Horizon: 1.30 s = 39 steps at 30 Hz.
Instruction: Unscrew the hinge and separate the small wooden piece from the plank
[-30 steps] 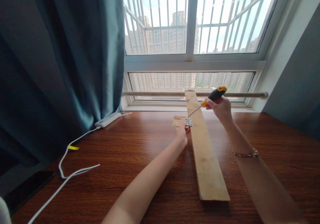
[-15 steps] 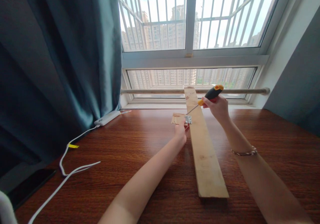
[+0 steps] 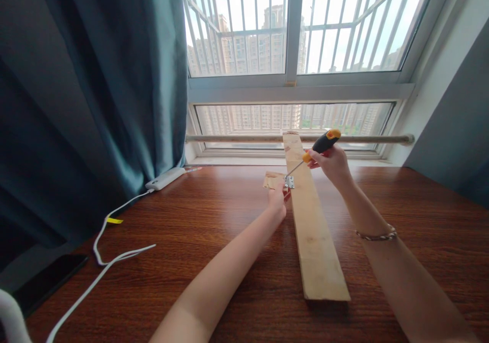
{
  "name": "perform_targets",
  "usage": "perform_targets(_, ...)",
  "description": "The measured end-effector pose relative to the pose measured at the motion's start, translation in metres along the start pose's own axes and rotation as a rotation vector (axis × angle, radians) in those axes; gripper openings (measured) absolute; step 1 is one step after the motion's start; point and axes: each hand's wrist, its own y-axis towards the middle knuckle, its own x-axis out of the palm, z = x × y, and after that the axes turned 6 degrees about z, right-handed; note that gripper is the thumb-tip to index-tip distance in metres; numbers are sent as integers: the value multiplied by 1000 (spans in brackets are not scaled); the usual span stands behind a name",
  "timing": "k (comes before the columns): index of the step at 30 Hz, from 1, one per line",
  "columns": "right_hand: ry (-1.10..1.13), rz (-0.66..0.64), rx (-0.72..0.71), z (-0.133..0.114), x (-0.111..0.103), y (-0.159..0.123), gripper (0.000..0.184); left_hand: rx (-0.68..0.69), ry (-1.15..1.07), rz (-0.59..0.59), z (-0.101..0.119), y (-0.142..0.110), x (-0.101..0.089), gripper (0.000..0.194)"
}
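In my right hand (image 3: pixel 331 162) is a screwdriver (image 3: pixel 324 141) with a black and yellow handle, its fingers closed round the front of the handle. The shaft slants down to the left, and its tip meets a silver metal hinge (image 3: pixel 291 182). This hinge bridges a small wooden block (image 3: pixel 272 180) and a long wooden board (image 3: pixel 317 231). My left hand (image 3: pixel 278 198) grips the small block at the hinge from the near side; its fingertips are partly hidden under the hinge.
A brown wood-grain table (image 3: pixel 214 220) carries the work. To the left lie a white power strip (image 3: pixel 166 178), a white cable (image 3: pixel 99 241) with a yellow tag (image 3: pixel 114 220), and a dark phone-like slab (image 3: pixel 49 282). A blue curtain (image 3: pixel 114 78) hangs left; a rail (image 3: pixel 374 139) runs before the window.
The view has shifted very slightly. Both hands stay in nearly the same place, with the screwdriver tip still at the hinge.
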Motion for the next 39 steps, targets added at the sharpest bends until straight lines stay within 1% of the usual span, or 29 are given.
perform_targets(2, 64, -40, 23, 0, 1, -1, 38, -3, 5, -1, 0, 1, 0, 7)
perform_targets(7, 147, -79, 49, -2, 3, -2, 41, 3, 41, -30, -2, 4, -1, 8)
perform_targets(10, 279, -178, 100, -7, 0, -2, 47, -4, 44, -33, -2, 5, -2, 10)
perform_targets(12, 293, -202, 101, -11, -2, -3, 51, -15, 27, -25, -2, 5, -2, 12)
perform_targets(13, 241, -175, 82, -12, -3, -4, 51, -21, 16, -22, -1, 4, -2, 12)
perform_targets(14, 150, -118, 46, -13, -3, -5, 50, -28, 6, -20, -1, 4, -1, 12)
perform_targets(17, -210, 141, -112, -13, 1, -10, 44, -56, -14, -14, 1, 2, 0, 11)
perform_targets(18, -298, 212, -154, -12, 3, -11, 41, -64, -19, -13, 2, 1, 0, 11)
perform_targets(19, -346, 262, -182, -11, 5, -13, 40, -68, -25, -11, 2, 1, 0, 11)
perform_targets(20, -353, 286, -190, -10, 8, -14, 38, -69, -29, -10, 3, 0, 1, 11)
perform_targets(21, -318, 280, -179, -8, 10, -15, 38, -70, -31, -9, 3, -1, 1, 11)
perform_targets(23, -156, 214, -113, -7, 12, -14, 42, -72, -33, -7, 4, -2, 1, 10)
perform_targets(27, 203, 0, 42, -10, 8, -8, 51, -82, -44, 0, 6, -5, 2, 10)
perform_targets(29, 276, -72, 65, -13, 4, -6, 53, -83, -39, 4, 7, -6, 3, 10)
perform_targets(30, 271, -76, 63, -15, 2, -6, 53, -84, -34, 9, 8, -7, 3, 10)
perform_targets(31, 229, -52, 50, -15, 1, -6, 52, -86, -31, 15, 8, -7, 3, 10)
perform_targets(32, 154, -1, 27, -15, 1, -7, 49, -90, -28, 22, 8, -6, 3, 11)
perform_targets(35, -129, 211, -57, -9, 5, -11, 40, -106, -17, 37, 8, -5, 2, 12)
perform_targets(36, -194, 261, -73, -7, 8, -12, 37, -110, -13, 39, 8, -4, 2, 12)
perform_targets(37, -227, 293, -75, -4, 10, -13, 35, -113, -10, 40, 8, -4, 2, 12)
perform_targets(39, -196, 297, -22, -2, 12, -13, 34, -119, -5, 42, 8, -3, 2, 13)
